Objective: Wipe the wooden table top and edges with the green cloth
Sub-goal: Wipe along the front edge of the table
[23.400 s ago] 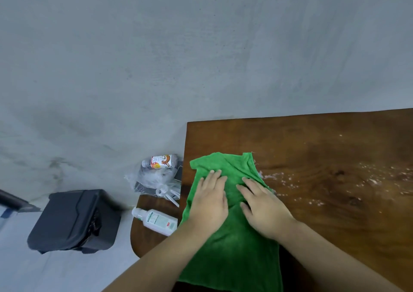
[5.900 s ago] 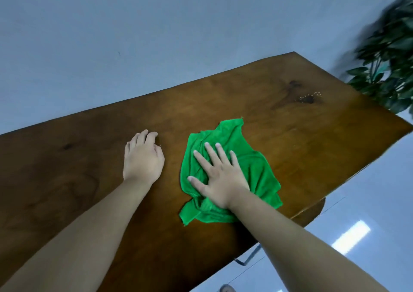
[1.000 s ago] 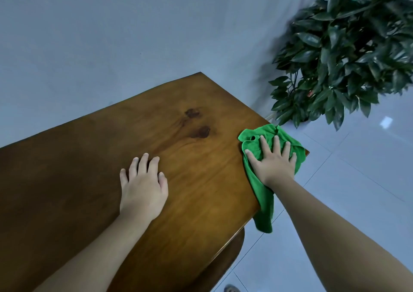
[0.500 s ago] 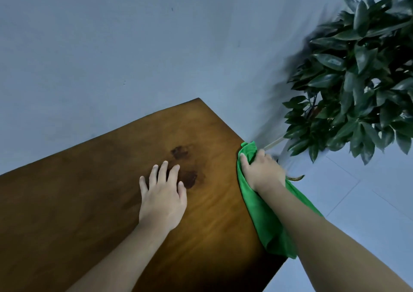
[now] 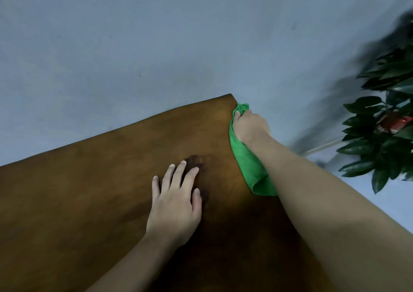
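Right hand [image 5: 249,125] was up at the far right corner of the wooden counter [image 5: 93,191], fingers clenched around a bunched-up end of the green cloth [image 5: 250,168] and pressing it against the counter's right edge. The rest of the cloth trailed back along that edge under the forearm, with the loose end folded over near the wrist side. Left hand [image 5: 176,204] was flat on the counter top, fingers spread and holding nothing, tips right by a dark knot [image 5: 196,160] in the wood. A leafy plant [image 5: 384,135] stood off past the right edge, kinda blurry.
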